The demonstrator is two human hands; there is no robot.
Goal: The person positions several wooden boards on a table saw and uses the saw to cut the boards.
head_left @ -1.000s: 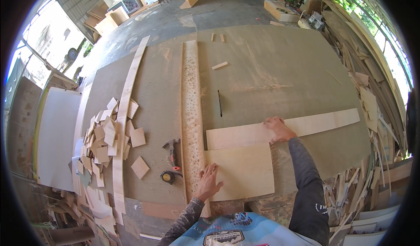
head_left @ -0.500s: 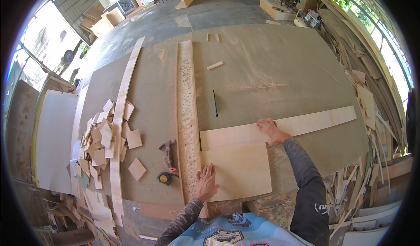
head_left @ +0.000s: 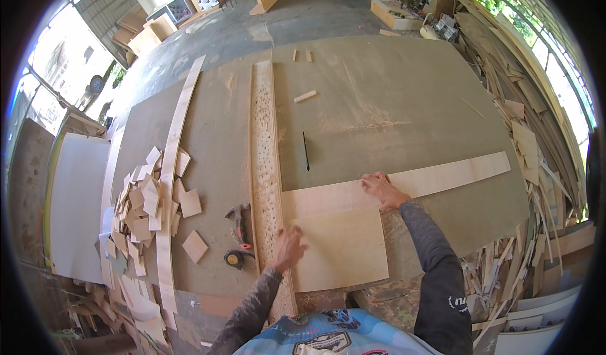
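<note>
My right hand (head_left: 384, 191) presses down with spread fingers on a long pale plywood strip (head_left: 449, 174), near the far edge of a squarish plywood panel (head_left: 344, 248). That panel lies against the strip's near side. At the panel's left edge, my left hand (head_left: 289, 249) hovers or rests beside a long speckled board (head_left: 264, 140) with raised edges; motion blurs its fingers, and I cannot tell whether it touches. The strip's left end is close to the speckled board. A thin black pen-like stick (head_left: 306, 151) lies beyond the strip.
Left of the speckled board are a claw hammer (head_left: 239, 225) and a tape measure (head_left: 235, 259). Several small wooden squares (head_left: 144, 207) are heaped around another long strip (head_left: 175, 140). A short pale wooden piece (head_left: 305, 96) lies farther off. Wood offcuts (head_left: 505, 273) pile up at the right.
My left hand has moved away from me along the panel's left edge. My right hand has shifted slightly left on the strip. A dark line at the strip's left end no longer shows.
</note>
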